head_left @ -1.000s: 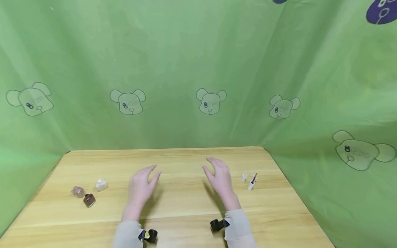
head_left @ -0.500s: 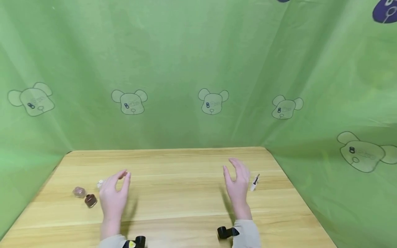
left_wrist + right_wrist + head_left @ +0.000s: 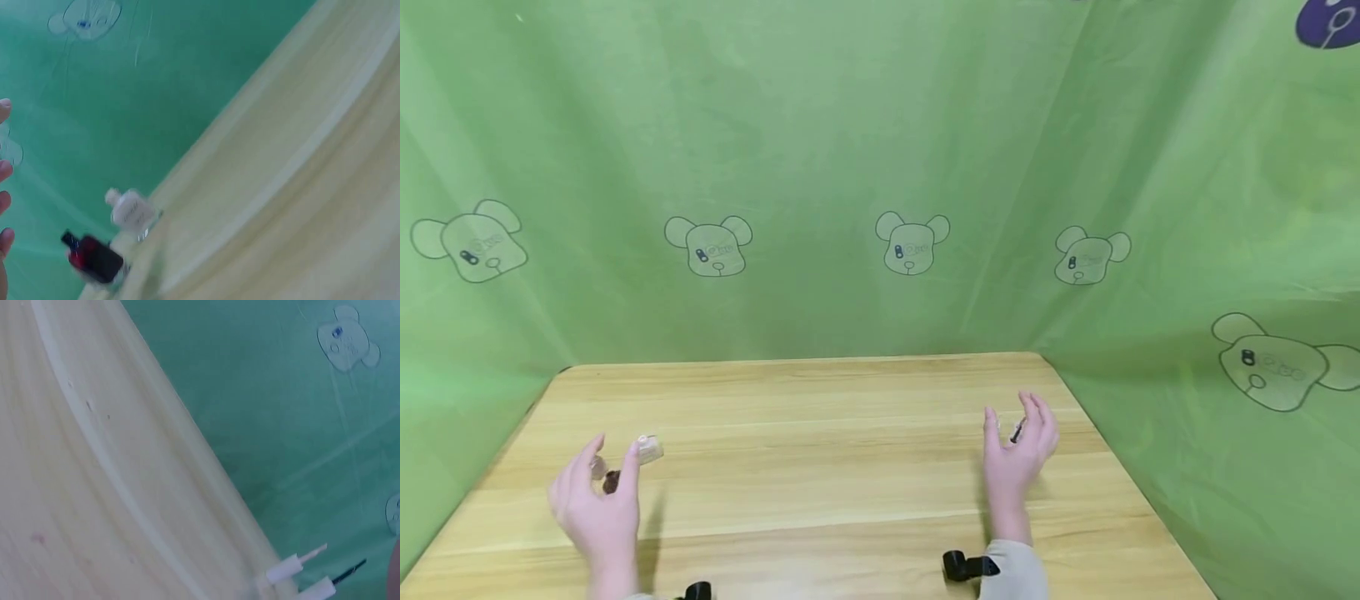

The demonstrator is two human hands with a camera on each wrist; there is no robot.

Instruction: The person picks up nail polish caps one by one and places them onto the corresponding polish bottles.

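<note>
My left hand [image 3: 598, 504] hovers at the left with thumb and fingers apart, holding nothing. Seen between them are a dark red nail polish bottle [image 3: 612, 482] and, partly hidden, a pinkish one [image 3: 598, 467]. A clear-whitish bottle [image 3: 651, 449] stands just beyond the thumb. The left wrist view has the dark bottle [image 3: 100, 259] and a pale bottle [image 3: 133, 212], both with bare necks. Over at the right, my right hand [image 3: 1021, 446] spreads thumb and fingers around a dark brush [image 3: 1017, 432]. In the right wrist view, two white caps [image 3: 285, 569] stand brush up, one brush pale, one dark.
The wooden table [image 3: 820, 475] runs back to a green curtain [image 3: 812, 150] printed with bear heads, which also hangs along both sides. Black wrist cameras [image 3: 970, 567] sit at the sleeves.
The left hand has moved left from the table's middle to the bottles. The right hand has moved right to the brush caps, which it now partly covers. The bottles and caps stay put.
</note>
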